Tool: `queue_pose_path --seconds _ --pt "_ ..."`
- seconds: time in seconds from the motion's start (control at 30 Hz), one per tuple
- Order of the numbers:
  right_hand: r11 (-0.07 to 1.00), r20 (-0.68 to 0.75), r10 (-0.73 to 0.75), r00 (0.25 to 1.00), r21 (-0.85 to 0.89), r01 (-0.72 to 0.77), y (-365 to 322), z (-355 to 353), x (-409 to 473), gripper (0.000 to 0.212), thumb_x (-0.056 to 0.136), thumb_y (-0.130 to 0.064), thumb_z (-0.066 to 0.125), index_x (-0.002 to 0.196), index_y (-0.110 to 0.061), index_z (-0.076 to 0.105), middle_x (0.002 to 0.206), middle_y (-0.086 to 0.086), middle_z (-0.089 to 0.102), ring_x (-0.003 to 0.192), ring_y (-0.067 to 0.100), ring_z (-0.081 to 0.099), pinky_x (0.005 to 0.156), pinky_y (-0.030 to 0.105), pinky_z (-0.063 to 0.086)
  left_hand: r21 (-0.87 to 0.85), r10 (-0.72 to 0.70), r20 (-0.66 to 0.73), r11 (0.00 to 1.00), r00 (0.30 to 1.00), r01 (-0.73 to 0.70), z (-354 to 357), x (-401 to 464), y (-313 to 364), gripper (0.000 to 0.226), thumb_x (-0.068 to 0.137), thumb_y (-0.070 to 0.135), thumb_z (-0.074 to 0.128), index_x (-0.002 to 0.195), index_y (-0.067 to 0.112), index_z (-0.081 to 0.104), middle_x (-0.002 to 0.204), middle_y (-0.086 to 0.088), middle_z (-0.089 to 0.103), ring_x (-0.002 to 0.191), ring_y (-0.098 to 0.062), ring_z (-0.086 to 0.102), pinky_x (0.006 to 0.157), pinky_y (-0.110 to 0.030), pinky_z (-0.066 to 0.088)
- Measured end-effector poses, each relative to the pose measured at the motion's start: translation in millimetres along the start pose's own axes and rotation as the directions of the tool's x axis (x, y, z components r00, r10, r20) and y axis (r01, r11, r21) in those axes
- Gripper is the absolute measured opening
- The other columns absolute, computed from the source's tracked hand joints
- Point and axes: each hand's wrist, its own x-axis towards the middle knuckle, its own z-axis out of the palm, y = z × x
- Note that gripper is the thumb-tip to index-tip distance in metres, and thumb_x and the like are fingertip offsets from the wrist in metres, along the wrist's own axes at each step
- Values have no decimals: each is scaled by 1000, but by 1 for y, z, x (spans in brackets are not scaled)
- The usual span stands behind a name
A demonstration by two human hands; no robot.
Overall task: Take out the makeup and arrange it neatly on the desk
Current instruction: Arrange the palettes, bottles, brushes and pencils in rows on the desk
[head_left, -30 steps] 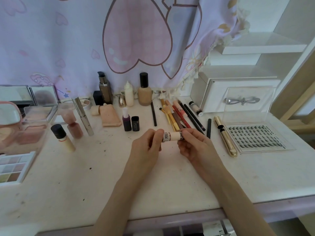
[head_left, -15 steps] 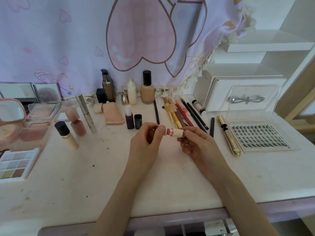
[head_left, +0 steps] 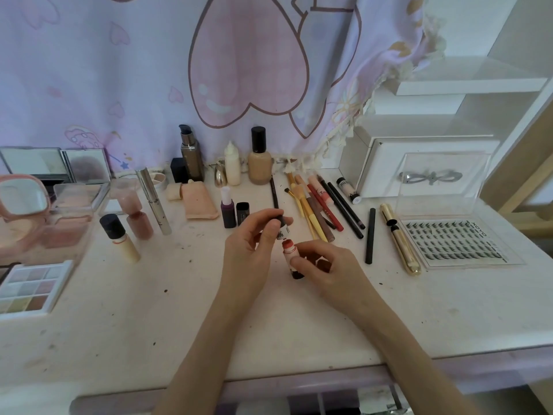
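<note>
Nearest the desk's front edge, the two forearms meet over its scuffed white top, and the small stick that was whole and held level between both hands a second ago has come apart: the right hand curls finger and thumb round the pale pink stick body, its blunt coral tip bared and pointing away, while the left hand pinches the pulled-off lettered cap just beyond that tip. This looks like checking the stick (not placing it), so it has yet to join the rows. Just behind the stick body lie slim pencils and yellow-handled brushes in a loose fan; right of it, a glossy gold tube and a clear tray of lashes. Left of it stand a dark purple vial and a soft peach pouch; farther left, a matte eyeshadow palette. Farthest back from it stands a glass foundation bottle.
</note>
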Motion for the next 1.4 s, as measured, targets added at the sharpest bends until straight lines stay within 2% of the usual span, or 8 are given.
queue_pose_path --seconds 0.37,0.5,0.63,0.77,0.9,1.0,1.13,1.4 --pt "999 -11 -9 1000 -33 9 4 4 2 7 84 -31 65 88 -32 59 79 -12 63 70 6 57 61 14 44 -10 -7 -58 1000 998 7 -2 1 0 23 85 15 62 90 37 62 85 20 70 82 1 64 75 -15 51" --pt "999 -31 -32 999 -32 31 4 4 3 11 83 -28 66 85 -35 58 77 -16 61 72 -2 55 64 11 45 8 -26 -69 1000 997 27 -3 1 4 20 89 17 56 99 34 59 92 16 69 88 3 63 76 -13 50" --pt "999 -51 -40 998 -26 39 1 8 8 14 83 -25 66 82 -37 58 78 -18 61 75 -6 55 66 9 45 164 -81 -46 983 996 88 -24 -8 -1 22 96 18 43 110 22 59 97 15 64 88 3 59 75 -12 48" --pt "998 -6 -67 998 -14 67 -12 30 20 14 84 -24 66 84 -35 58 79 -19 62 78 -5 58 68 8 47 538 -106 112 843 988 29 -68 -27 -9 20 95 19 45 105 28 60 102 18 57 95 3 53 81 -2 37" --pt "992 82 -114 990 -36 117 -31 69 40 7 86 -24 64 93 -22 64 79 -18 62 76 -9 57 68 4 44 776 -101 156 629 983 -58 -114 -40 -16 26 95 17 46 116 14 62 121 2 55 113 -13 49 98 -16 30" --pt "989 109 -143 984 -33 147 -47 97 59 14 85 -20 65 98 -15 66 83 -10 64 72 -7 57 69 4 43 845 -124 164 530 979 -74 -134 -52 -17 35 97 22 42 130 17 52 138 -1 47 128 -18 41 108 -28 27" --pt "987 152 -142 978 -58 152 -61 127 76 18 85 -17 65 102 -10 65 90 -3 66 76 4 57 71 5 41 920 -202 206 373 957 -120 -139 -60 -20 58 92 43 4 146 30 21 154 10 19 143 -11 12 115 -29 1" --pt "989 178 -137 974 -33 146 -64 146 85 11 86 -14 63 96 -15 60 77 -20 56 68 -18 54 64 -4 37 926 -191 211 352 958 -134 -139 -61 -22 70 83 44 -6 146 30 21 153 8 23 142 -13 16 115 -31 3"
